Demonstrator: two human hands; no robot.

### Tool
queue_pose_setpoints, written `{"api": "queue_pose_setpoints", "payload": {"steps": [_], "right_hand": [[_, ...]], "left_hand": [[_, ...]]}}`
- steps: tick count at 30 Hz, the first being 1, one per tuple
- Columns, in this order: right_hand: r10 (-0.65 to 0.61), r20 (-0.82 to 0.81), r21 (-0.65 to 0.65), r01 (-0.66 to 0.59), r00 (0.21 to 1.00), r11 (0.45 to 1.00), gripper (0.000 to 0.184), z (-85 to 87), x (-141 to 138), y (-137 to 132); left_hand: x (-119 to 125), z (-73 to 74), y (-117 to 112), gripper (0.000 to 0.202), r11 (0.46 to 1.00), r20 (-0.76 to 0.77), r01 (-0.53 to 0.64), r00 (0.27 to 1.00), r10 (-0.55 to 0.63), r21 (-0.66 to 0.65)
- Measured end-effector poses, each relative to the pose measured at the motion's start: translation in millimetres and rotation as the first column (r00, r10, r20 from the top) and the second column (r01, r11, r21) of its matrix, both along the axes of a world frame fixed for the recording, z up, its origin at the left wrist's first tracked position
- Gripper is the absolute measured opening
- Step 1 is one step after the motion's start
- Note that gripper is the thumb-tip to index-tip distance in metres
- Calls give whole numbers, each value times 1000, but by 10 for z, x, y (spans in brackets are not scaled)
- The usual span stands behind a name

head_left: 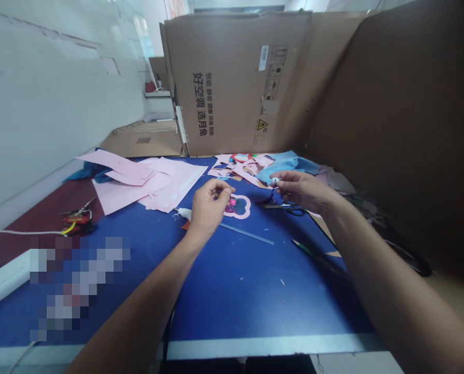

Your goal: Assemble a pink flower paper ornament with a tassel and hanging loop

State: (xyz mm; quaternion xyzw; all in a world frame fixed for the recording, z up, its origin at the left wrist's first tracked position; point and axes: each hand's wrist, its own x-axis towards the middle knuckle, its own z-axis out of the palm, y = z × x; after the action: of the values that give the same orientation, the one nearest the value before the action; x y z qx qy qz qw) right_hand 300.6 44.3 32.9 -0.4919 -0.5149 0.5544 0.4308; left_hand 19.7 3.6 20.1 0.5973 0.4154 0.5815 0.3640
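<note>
My left hand (210, 204) is closed in a pinch over the left edge of a flower-shaped piece (246, 208) with a pale pink border and a dark blue and magenta middle. A pink bead (232, 202) shows beside my fingertips; whether I grip it or anything else is hidden. Between the fingertips of my right hand (300, 188) is a small white object (274, 181), too small to name. Dark-handled scissors (296, 210) lie just below that hand. Partly behind my left wrist rests a white glue gun (184, 213) with an orange trigger.
A translucent strip (249, 235) and a green pen (305, 247) lie on the blue table (232, 296). Pink sheets (165, 179) are heaped at the back left, pink scraps (227, 165) and blue cloth (288, 163) behind my hands. Cardboard (232, 62) walls the back and right. Pliers (79, 221) lie left.
</note>
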Motion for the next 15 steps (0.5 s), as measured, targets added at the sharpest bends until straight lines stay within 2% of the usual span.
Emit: {"api": "queue_pose_setpoints", "payload": {"steps": [5, 9, 11, 12, 13, 15], "right_hand": [[-140, -60, 0, 140, 988, 990, 29, 90, 126, 40], [-331, 42, 75, 328, 943, 942, 20, 177, 378, 134], [-439, 165, 151, 417, 884, 896, 14, 182, 528, 183], [-486, 274, 212, 441, 830, 872, 13, 173, 604, 205], [-518, 389, 278, 440, 762, 854, 14, 157, 679, 225], [-548, 514, 360, 414, 660, 836, 18, 119, 814, 253]], "left_hand": [[-8, 23, -13, 4, 1000, 2, 4, 1000, -4, -13], [-10, 38, -14, 4, 1000, 22, 5, 1000, -5, -23], [-7, 34, -7, 4, 1000, 26, 1, 1000, -1, -22], [-5, 30, -3, 4, 1000, 26, -1, 1000, 1, -22], [-4, 25, 1, 4, 1000, 25, -1, 1000, 2, -23], [-2, 18, 6, 4, 1000, 24, 3, 1000, -2, -28]]}}
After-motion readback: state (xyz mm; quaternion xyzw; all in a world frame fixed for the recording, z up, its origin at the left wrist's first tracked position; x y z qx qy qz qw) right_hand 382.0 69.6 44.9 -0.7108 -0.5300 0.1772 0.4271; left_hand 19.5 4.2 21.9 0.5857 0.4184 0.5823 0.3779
